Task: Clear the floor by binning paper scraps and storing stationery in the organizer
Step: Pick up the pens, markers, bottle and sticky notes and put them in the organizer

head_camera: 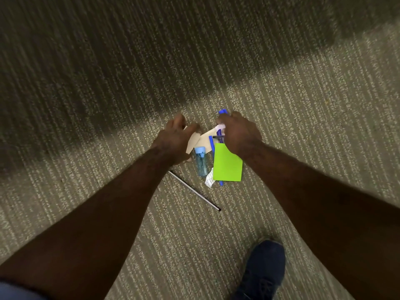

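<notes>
A small pile lies on the carpet between my hands. My left hand (175,139) curls over beige paper scraps (193,142), fingers pinching their top edge. My right hand (240,135) is closed around a blue pen (222,111) and a pale scrap (220,127). A bright green sticky note (227,164) lies just below that hand, its top corner hidden under the palm. A clear blue tube with a blue cap (200,161) lies left of the note. A crumpled white slip (209,180) and another blue pen tip (221,183) peek out under the note. A short blue stick (211,142) rests on the scraps.
A thin silver pen (194,191) lies diagonally on the carpet below the pile. My dark blue shoe (263,269) stands at the lower right. A dark shadow covers the striped carpet's upper part. No bin or organizer is in view.
</notes>
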The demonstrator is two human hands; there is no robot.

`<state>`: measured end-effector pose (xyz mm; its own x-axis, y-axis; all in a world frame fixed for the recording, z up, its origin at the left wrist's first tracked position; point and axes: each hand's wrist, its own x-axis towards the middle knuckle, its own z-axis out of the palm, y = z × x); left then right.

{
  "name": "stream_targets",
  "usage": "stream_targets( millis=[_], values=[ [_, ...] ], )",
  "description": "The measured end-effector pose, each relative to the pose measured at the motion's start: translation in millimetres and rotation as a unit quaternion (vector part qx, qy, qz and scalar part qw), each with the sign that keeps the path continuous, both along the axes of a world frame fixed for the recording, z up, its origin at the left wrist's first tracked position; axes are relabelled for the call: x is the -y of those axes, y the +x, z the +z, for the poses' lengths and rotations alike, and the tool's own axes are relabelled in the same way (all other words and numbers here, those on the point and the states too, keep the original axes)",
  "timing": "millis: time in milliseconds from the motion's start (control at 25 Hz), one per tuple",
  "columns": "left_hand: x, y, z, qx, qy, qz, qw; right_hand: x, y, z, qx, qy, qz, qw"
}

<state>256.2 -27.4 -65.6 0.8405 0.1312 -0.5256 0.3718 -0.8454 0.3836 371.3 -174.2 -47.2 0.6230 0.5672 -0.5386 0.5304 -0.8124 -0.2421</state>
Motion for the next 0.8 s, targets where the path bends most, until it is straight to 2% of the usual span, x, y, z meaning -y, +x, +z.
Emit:
stream_targets(
  millis=[120,360,440,560,720,800],
  values=[
    [-1,-6,-2,0.002,-0.006,0.009,1.0,8,1,1,0.017,-0.034,-0.007,0.999],
    [11,-8,-10,0.031,-0.128,0.12,0.984,16,2,3,0.027,-0.042,-0.027,0.998],
    [13,-7,-10,0.048,-0.136,0.153,0.978,22,2,4,0.024,0.018,-0.069,0.997],
    [20,-4,-10,0.069,-0.121,0.145,0.98,31,-4,4,0.04,0.142,-0.172,0.974],
    [36,4,-9,0.072,-0.117,0.185,0.973,41,-23,5,0.077,0.255,-0.319,0.91],
    [44,5,-9,0.075,-0.127,0.205,0.968,43,-31,9,0.083,0.295,-0.358,0.882]
  ],
)
